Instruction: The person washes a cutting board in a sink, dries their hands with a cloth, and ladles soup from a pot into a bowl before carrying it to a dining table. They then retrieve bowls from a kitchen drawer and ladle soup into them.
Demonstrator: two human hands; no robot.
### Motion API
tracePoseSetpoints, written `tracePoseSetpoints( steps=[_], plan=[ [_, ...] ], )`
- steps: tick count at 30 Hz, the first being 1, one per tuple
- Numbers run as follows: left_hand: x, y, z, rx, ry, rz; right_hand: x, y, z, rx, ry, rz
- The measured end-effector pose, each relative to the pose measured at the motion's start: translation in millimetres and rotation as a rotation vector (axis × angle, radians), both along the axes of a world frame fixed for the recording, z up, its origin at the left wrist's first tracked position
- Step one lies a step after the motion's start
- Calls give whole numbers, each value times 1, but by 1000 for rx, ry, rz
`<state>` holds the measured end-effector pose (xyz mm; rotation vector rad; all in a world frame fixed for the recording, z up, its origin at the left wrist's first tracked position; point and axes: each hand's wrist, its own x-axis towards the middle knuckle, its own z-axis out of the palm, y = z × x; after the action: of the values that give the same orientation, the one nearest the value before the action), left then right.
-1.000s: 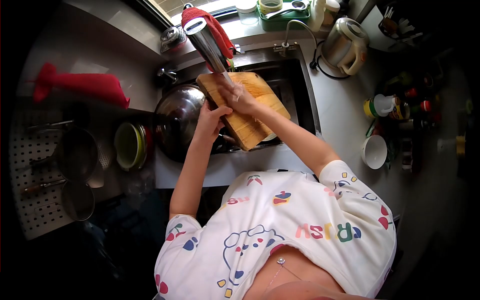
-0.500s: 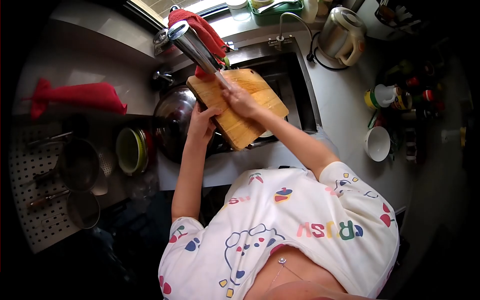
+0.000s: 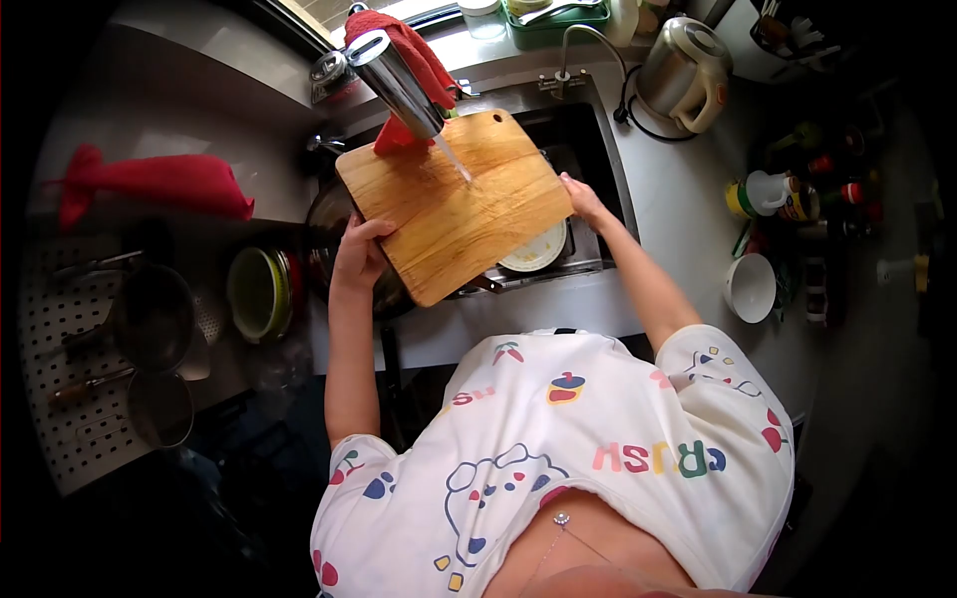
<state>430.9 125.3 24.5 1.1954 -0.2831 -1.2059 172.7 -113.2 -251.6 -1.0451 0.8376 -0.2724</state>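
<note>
The board [image 3: 449, 224] lies lengthwise from 8 to 2 o'clock, its 8 o'clock edge pinched by the left hand [image 3: 358, 257], while the right hand [image 3: 586, 202] meets it at 3, grip unclear.

Kettle [image 3: 682, 75] on the table [image 3: 663, 214] right of the sink [image 3: 616, 179], bowl [image 3: 750, 288] nearer the person, plate [image 3: 535, 249] in the sink, towel [image 3: 404, 50] apparently over the tap [image 3: 397, 85].
</note>
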Motion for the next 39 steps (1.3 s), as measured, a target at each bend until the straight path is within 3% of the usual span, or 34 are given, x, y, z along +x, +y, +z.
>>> tracePoseSetpoints(
  steps=[2, 3, 5, 8, 12, 15, 17, 18, 19, 23, 27, 29, 32, 39],
  plan=[
    [14, 5, -2, 32, 64, -55, -12, -1, 66, 381, -310, 19],
    [18, 7, -5, 48, 99, -80, -17, -3, 95, 471, -302, 27],
    [19, 2, -20, 52, 59, -63, -27, -9, 118, 524, -216, 4],
    [13, -17, -33, 80, -29, -71, -50, -13, 130, 442, -322, -68],
    [1, -45, -80, 185, -505, -44, -74, -2, 183, 202, -352, -166],
    [-27, -69, -104, 324, -1176, -19, -94, 4, 220, 75, -313, -220],
    [-45, -96, -145, 412, -1595, 43, -103, 6, 234, 18, -272, -240],
    [-52, -111, -145, 354, -1397, 6, -102, 11, 246, -20, -241, -253],
    [-64, -127, -133, 511, -1288, -56, -102, 15, 256, -57, -212, -268],
    [-111, -173, -112, 466, -1100, -38, -90, 31, 276, -153, -138, -272],
    [-177, -185, -61, 187, -1091, -92, -58, 42, 277, -163, -138, -274],
    [-200, -172, -54, -110, -1065, -78, -43, 42, 275, -159, -172, -261],
    [-196, -142, -60, -55, -1187, -56, -35, 39, 277, -202, -143, -217],
    [-146, -109, -112, 178, -1123, 53, -23, 45, 300, -236, -70, -231]
  ],
)
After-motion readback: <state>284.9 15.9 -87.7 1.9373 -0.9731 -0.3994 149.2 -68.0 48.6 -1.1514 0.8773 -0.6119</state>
